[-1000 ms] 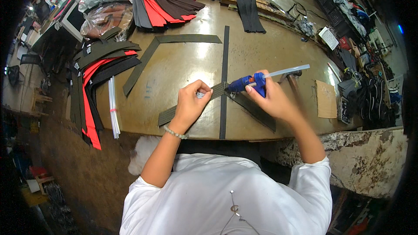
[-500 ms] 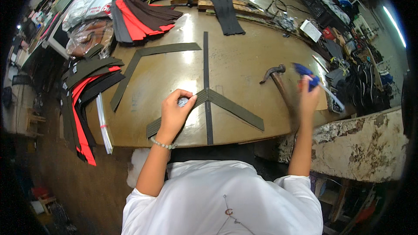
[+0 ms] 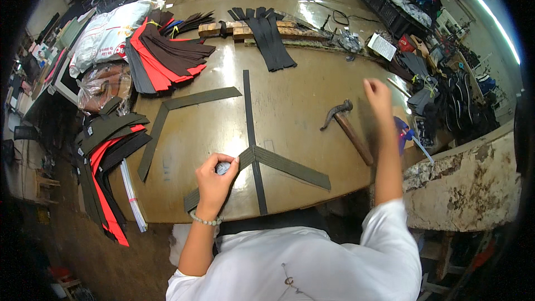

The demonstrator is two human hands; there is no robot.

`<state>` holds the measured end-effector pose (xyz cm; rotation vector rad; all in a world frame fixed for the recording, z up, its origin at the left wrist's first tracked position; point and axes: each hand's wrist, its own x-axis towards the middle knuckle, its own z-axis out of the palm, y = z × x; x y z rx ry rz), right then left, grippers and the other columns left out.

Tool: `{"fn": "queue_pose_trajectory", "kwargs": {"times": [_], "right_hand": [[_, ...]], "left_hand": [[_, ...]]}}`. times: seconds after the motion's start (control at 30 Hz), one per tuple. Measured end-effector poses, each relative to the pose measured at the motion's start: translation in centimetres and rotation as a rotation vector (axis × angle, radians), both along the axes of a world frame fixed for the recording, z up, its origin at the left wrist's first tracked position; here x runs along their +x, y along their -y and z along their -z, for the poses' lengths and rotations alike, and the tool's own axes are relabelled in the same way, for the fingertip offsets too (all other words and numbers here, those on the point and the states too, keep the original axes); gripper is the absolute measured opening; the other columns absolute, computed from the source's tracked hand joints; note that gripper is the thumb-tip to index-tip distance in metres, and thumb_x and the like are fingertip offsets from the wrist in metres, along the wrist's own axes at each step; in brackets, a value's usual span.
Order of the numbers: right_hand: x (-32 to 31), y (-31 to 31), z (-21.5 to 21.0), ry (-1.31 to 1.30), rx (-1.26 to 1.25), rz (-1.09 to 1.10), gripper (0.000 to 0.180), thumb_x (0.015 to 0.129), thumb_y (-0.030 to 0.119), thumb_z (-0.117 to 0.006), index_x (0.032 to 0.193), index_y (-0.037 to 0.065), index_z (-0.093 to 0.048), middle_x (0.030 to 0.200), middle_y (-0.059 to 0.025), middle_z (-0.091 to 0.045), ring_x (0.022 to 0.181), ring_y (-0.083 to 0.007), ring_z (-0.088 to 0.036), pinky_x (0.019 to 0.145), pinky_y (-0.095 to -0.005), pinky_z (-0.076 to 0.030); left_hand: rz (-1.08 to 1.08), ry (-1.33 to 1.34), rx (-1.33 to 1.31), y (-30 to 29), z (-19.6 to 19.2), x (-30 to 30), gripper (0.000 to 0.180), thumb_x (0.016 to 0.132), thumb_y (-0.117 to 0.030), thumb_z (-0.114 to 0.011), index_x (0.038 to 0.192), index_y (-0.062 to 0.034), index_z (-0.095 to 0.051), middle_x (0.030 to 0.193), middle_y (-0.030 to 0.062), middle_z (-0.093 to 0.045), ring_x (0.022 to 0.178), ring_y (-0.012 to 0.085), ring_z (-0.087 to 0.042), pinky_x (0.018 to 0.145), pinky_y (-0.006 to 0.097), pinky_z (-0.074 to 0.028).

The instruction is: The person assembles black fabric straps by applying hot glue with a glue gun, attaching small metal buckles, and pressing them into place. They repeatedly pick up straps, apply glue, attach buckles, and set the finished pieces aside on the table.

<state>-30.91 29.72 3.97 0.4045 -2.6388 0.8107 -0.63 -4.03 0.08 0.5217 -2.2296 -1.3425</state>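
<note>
A hammer [image 3: 348,128] lies on the brown table [image 3: 301,100] between the raised right hand [image 3: 378,96], whose fingers look loosely open and hold nothing, and the joined dark strips [image 3: 262,161] near the front edge. The left hand [image 3: 214,181] is curled on the strips' left arm, pressing it down beside a small pale object. Stacks of red and black pieces [image 3: 161,58] and a clear plastic bag [image 3: 103,86] crowd the far left; a blue tool [image 3: 404,131] sits at the right edge
</note>
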Motion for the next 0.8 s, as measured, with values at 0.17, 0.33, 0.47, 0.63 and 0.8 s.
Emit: {"fn": "queue_pose_trajectory", "kwargs": {"times": [0.17, 0.33, 0.47, 0.63, 0.8], "right_hand": [[-15.3, 2.2, 6.3, -0.117, 0.133, 0.013, 0.027, 0.089, 0.022, -0.062, 0.099, -0.002, -0.069, 0.107, -0.0234, -0.066, 0.097, -0.0373, -0.064, 0.086, -0.0425, -0.050], [-16.0, 4.1, 7.9, -0.125, 0.287, 0.050, 0.022, 0.086, 0.018, -0.064, 0.089, -0.004, -0.068, 0.098, -0.0247, -0.064, 0.093, -0.0403, -0.061, 0.084, -0.0477, -0.048], [-10.0, 7.0, 6.0, -0.118, 0.407, -0.200, 0.021, 0.084, 0.015, -0.063, 0.082, -0.005, -0.067, 0.092, -0.0253, -0.064, 0.089, -0.0414, -0.062, 0.081, -0.0491, -0.050], [0.1, 11.2, 5.2, -0.103, 0.542, -0.477, 0.009, 0.077, 0.001, -0.056, 0.081, -0.005, -0.062, 0.090, -0.0247, -0.065, 0.089, -0.0384, -0.063, 0.079, -0.0440, -0.053], [3.2, 13.0, 3.6, -0.141, 0.533, -0.456, 0.008, 0.077, 0.005, -0.061, 0.082, -0.001, -0.060, 0.090, -0.0201, -0.065, 0.088, -0.0358, -0.063, 0.079, -0.0444, -0.053]], "left_hand": [[0.007, 0.014, 0.036, 0.0, 0.0, 0.1, 0.014, 0.077, -0.010, -0.078, 0.078, 0.0003, -0.068, 0.075, 0.0101, -0.068, 0.066, 0.0155, -0.062, 0.061, 0.029, -0.047], [0.008, 0.014, 0.023, 0.1, -0.2, -0.3, 0.016, 0.078, -0.011, -0.078, 0.080, 0.0010, -0.068, 0.071, 0.0071, -0.066, 0.065, 0.0107, -0.058, 0.061, 0.025, -0.046], [0.045, -0.016, -0.015, 0.2, -0.2, -0.2, 0.012, 0.078, -0.008, -0.076, 0.080, 0.0000, -0.067, 0.077, 0.0109, -0.067, 0.068, 0.0198, -0.063, 0.063, 0.030, -0.048], [0.029, -0.066, -0.032, 0.1, 0.1, -0.1, 0.014, 0.079, -0.011, -0.075, 0.081, -0.0002, -0.067, 0.076, 0.0084, -0.066, 0.068, 0.0156, -0.060, 0.064, 0.027, -0.047], [0.000, -0.081, -0.021, 0.3, 0.4, 0.1, 0.015, 0.079, -0.012, -0.076, 0.081, -0.0006, -0.067, 0.075, 0.0062, -0.066, 0.067, 0.0126, -0.058, 0.063, 0.026, -0.046]]}}
